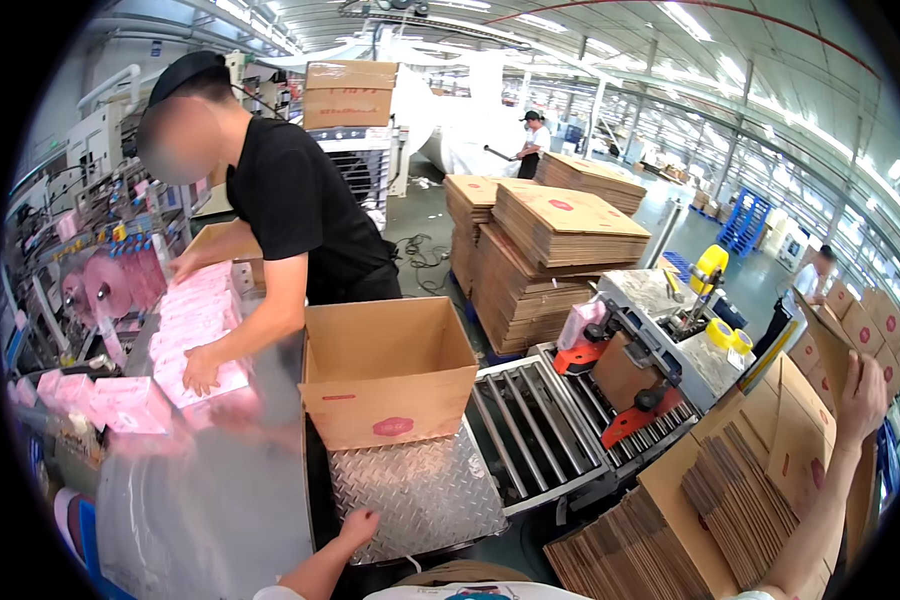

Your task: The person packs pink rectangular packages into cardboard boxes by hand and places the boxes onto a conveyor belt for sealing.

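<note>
Cardboard sheet, long axis slanting up-left

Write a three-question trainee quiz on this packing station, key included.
1. Which hand of the camera wearer grips a cardboard sheet? a) left b) right
2. True or false: the co-worker in black has a hand on the pink packs.
3. Fill in: the roller conveyor lies to the ____ of the open carton in this picture.

Key: 1. b, the right hand; 2. true; 3. right.
</note>
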`<move>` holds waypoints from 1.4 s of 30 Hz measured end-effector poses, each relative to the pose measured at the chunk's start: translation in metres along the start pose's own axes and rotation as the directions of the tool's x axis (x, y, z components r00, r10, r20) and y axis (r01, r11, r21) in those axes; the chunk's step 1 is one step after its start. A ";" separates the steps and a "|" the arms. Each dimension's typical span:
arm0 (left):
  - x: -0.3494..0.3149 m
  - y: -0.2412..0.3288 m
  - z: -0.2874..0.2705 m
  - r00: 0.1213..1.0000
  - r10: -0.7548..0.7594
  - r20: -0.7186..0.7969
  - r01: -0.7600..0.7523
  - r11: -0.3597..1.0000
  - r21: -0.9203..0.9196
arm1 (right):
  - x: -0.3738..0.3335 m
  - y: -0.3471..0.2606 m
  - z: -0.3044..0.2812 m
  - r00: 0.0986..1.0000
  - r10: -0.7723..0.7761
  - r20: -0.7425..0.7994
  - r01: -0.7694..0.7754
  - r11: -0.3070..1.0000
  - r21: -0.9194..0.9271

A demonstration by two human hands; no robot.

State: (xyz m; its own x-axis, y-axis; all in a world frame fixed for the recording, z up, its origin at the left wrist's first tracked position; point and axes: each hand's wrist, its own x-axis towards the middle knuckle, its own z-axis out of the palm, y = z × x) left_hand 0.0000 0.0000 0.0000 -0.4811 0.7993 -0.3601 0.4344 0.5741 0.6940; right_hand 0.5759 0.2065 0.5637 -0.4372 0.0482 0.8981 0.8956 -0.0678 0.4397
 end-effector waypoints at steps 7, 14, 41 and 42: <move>-0.035 0.186 -0.038 0.819 0.548 -0.168 -0.572 0.798 -0.190 | 0.087 -0.151 -0.121 0.914 -0.313 -0.260 0.406 0.683 0.606; -0.082 0.211 -0.126 0.338 0.771 -0.540 -0.637 0.609 0.472 | 0.036 -0.182 0.069 0.707 0.619 0.342 -0.174 -0.316 0.933; 0.003 0.178 -0.186 0.974 0.031 -0.224 0.041 0.950 0.311 | -0.137 -0.304 0.103 0.201 -0.822 0.533 -0.978 -0.196 0.066; -0.005 0.184 -0.186 0.953 -0.149 -0.265 0.164 0.986 0.034 | -0.136 -0.304 0.105 0.221 -0.888 0.402 -0.973 -0.170 0.160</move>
State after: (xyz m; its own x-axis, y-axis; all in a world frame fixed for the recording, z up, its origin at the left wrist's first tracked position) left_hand -0.0592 0.0685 0.2450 -0.7250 0.6287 -0.2811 0.3754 0.7030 0.6040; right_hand 0.3718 0.3254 0.3071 -0.8592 0.4719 -0.1976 0.2864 0.1237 -0.9501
